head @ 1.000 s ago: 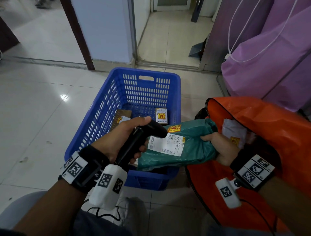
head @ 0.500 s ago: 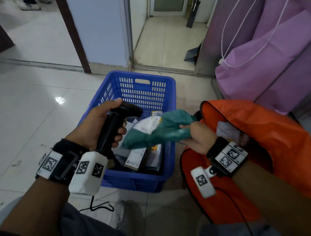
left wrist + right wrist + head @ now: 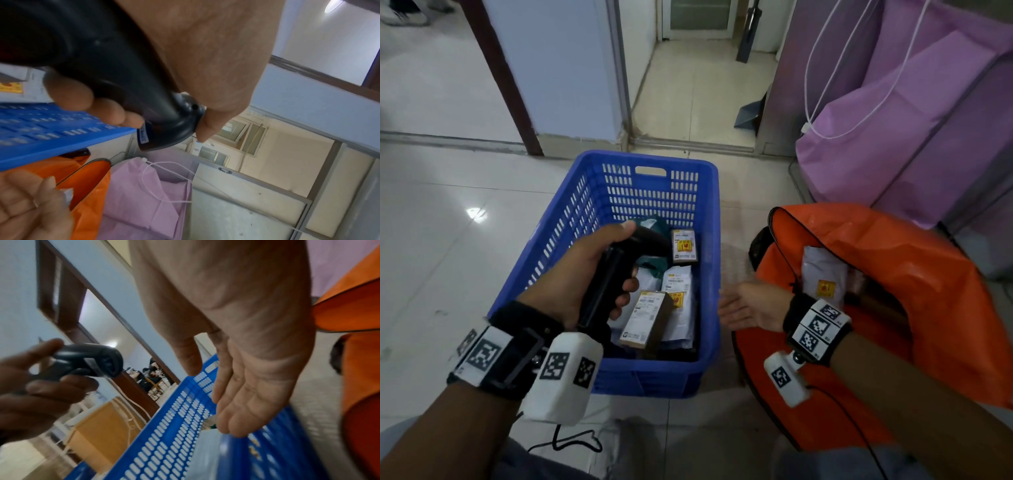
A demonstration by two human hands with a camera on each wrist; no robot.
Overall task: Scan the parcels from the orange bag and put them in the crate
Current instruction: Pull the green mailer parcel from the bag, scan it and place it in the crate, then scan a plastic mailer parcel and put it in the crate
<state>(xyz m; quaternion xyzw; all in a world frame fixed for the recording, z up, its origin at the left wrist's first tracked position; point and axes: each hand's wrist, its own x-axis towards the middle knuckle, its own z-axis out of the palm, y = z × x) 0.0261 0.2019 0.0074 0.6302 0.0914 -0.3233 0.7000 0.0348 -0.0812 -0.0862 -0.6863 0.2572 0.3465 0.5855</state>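
My left hand (image 3: 592,277) grips a black barcode scanner (image 3: 619,274) over the near left part of the blue crate (image 3: 571,219); the same scanner (image 3: 115,78) fills the left wrist view. Several labelled parcels lie in the crate, among them a brown box (image 3: 645,317), a small box (image 3: 683,246) and the teal bag parcel (image 3: 657,222), mostly hidden behind the scanner. My right hand (image 3: 748,306) hovers empty, fingers straight, between the crate's right rim and the orange bag (image 3: 893,274). A grey parcel (image 3: 823,274) shows inside the bag.
Purple fabric bags (image 3: 900,113) with a white cord stand behind the orange bag. A doorway (image 3: 698,85) and a wall post (image 3: 500,78) lie beyond the crate. The scanner's cable (image 3: 571,442) trails on the tiled floor near my legs.
The teal parcel left my right hand and now lies in the crate. My right hand drew back towards the orange bag, empty. The scanner hand stayed over the crate.
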